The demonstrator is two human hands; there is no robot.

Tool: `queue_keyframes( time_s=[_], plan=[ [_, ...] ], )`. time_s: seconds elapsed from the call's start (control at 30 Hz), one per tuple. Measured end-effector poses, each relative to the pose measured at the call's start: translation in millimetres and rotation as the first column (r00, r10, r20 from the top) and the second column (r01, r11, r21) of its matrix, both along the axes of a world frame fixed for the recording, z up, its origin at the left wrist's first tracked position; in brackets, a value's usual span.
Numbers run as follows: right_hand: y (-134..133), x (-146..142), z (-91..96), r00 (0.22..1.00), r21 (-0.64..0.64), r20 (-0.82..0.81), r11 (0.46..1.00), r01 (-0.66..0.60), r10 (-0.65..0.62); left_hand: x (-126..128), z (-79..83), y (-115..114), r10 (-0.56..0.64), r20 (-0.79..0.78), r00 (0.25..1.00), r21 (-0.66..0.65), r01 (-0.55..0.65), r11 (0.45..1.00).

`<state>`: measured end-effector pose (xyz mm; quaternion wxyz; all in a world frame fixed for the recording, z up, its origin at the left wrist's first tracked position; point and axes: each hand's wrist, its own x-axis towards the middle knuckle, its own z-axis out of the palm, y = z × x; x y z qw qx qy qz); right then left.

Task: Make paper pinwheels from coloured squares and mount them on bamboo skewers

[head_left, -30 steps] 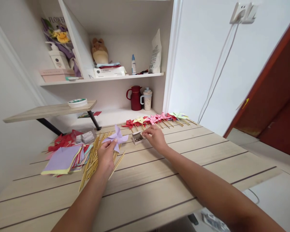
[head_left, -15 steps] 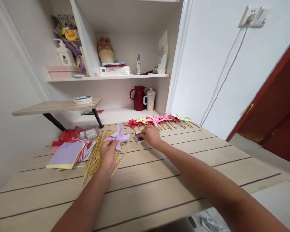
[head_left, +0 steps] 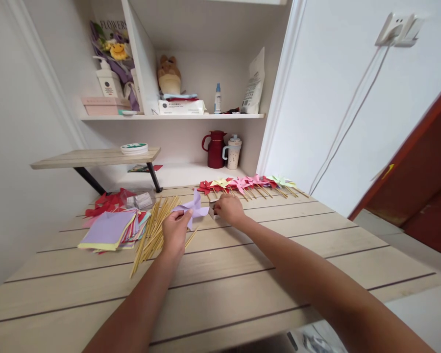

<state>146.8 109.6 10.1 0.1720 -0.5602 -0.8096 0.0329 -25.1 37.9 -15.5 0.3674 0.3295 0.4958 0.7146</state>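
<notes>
My left hand [head_left: 175, 230] pinches a folded light-purple paper pinwheel [head_left: 197, 206] between thumb and fingers, held above the table without a stick. My right hand [head_left: 229, 210] is at a small open box [head_left: 213, 214], its fingers curled down into it. The fingertips and whatever they touch inside are hidden. Thin wooden sticks [head_left: 147, 245] lie in a loose pile beside and beneath my left hand. Behind my right hand rests a row of pinwheels on sticks, among them a pink pinwheel [head_left: 239, 184], a yellow pinwheel [head_left: 221, 183] and a red pinwheel [head_left: 205, 187].
On the left lies a stack of coloured paper squares [head_left: 106, 229], with red paper pieces [head_left: 108, 205] and a clear plastic pack [head_left: 141, 200] behind. A small raised shelf [head_left: 95, 158] stands above them. Farther back are a red jug [head_left: 216, 149] and a lidded cup [head_left: 234, 153].
The whole view has shifted slightly. My left hand has brought the purple pinwheel a little closer to the small box. My right hand stays at the box, fingers now deeper over it.
</notes>
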Motion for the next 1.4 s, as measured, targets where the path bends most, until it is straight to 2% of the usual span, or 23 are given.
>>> queue_keyframes(
  time_s=[0.23,0.4,0.53,0.63,0.93,1.1,1.2,1.33,1.4],
  plan=[
    [4.6,19.7,6.4,0.961,-0.074,-0.277,0.997,-0.005,-0.015,-2.7,0.8,-1.2,0.014,-0.016,1.000,0.003,-0.014,1.000],
    [-15.0,38.8,3.0,0.900,-0.181,-0.436,0.979,-0.090,0.002,-1.3,-1.2,0.7,0.016,-0.015,1.000,0.005,-0.016,1.000],
    [-34.2,46.6,-11.5,0.885,-0.297,-0.465,0.937,-0.181,0.023,-0.1,-4.2,1.9,0.009,-0.024,1.000,-0.002,-0.009,1.000],
    [-38.2,47.9,-18.6,0.889,-0.335,-0.456,0.918,-0.214,0.041,0.2,-5.5,1.6,-0.007,-0.036,0.999,0.000,0.007,1.000],
    [-33.9,48.6,-27.0,0.872,-0.306,-0.485,0.920,-0.244,0.070,-1.2,-5.0,1.0,-0.005,-0.064,0.998,-0.014,0.004,1.000],
    [-34.9,55.4,-30.6,0.831,-0.285,-0.552,0.920,-0.269,0.072,-1.4,-4.4,0.9,-0.005,-0.083,0.997,-0.039,0.002,0.999],
    [-35.5,65.6,-32.7,0.789,-0.315,-0.607,0.883,-0.349,0.095,-1.8,-4.9,1.0,-0.013,-0.080,0.997,-0.024,0.011,1.000],
    [-34.8,76.9,-34.9,0.697,-0.385,-0.713,0.787,-0.481,0.078,-2.2,-6.2,1.4,-0.010,-0.091,0.996,-0.027,0.007,1.000],
    [-34.5,78.0,-35.3,0.689,-0.397,-0.722,0.777,-0.489,0.065,-1.9,-6.3,1.5,-0.013,-0.089,0.996,-0.027,0.011,1.000]
  ],
)
